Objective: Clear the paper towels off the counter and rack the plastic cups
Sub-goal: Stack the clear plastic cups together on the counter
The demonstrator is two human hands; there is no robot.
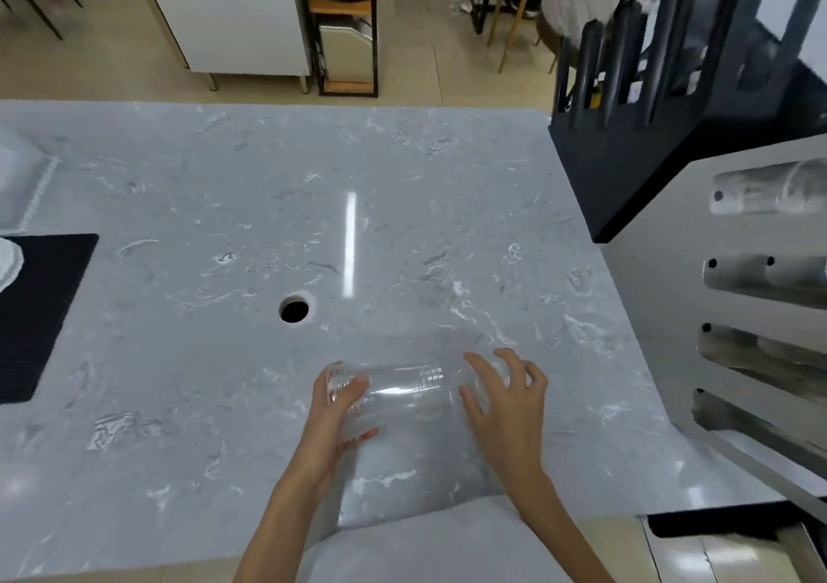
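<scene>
A clear plastic cup [402, 392] lies sideways above the grey marble counter [223, 224], its rim pointing left. My left hand [340, 417] grips it near the rim, thumb on top. My right hand [505, 396] holds the other end with fingers spread around the base. A grey cup rack [671, 296] with slanted slots stands at the right; clear cups [760, 193] lie in its upper slots. White paper towels [11, 260] show at the far left edge, partly on a black mat [44, 305].
A round hole [294, 309] opens in the counter left of centre. A black slotted holder [671, 103] stands at the back right. Beyond the counter are a white cabinet [232, 14], a shelf unit and chairs on the floor.
</scene>
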